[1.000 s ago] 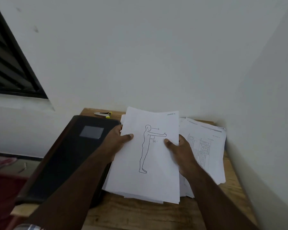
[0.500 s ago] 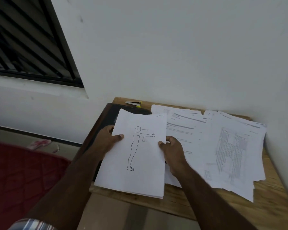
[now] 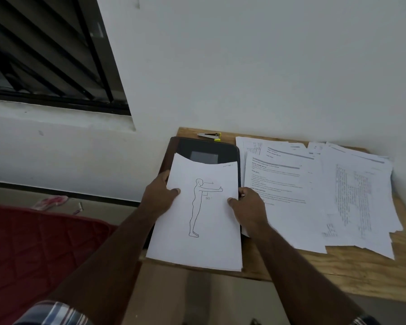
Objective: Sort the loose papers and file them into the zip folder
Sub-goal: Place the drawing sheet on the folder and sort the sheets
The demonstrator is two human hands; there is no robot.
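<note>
A thin stack of white sheets (image 3: 211, 245), its top page showing an outline of a standing figure with an arm stretched out, is held over the black zip folder (image 3: 206, 146) on the left part of the wooden table. My left hand (image 3: 158, 195) grips the stack's left edge, thumb on top. My right hand (image 3: 250, 207) grips its right edge, thumb on the page. Most of the folder is hidden under the stack. Loose printed papers (image 3: 319, 193) lie spread over the right part of the table.
A small stapler with a yellow tip (image 3: 210, 135) lies at the table's back edge by the white wall. The wooden table (image 3: 352, 275) stands in a corner. A dark barred window is upper left. A red mat (image 3: 33, 249) covers the floor at left.
The stack, held in both hands, has shifted left off the loose papers and now sits over the black folder. The view has swung, showing more window and floor.
</note>
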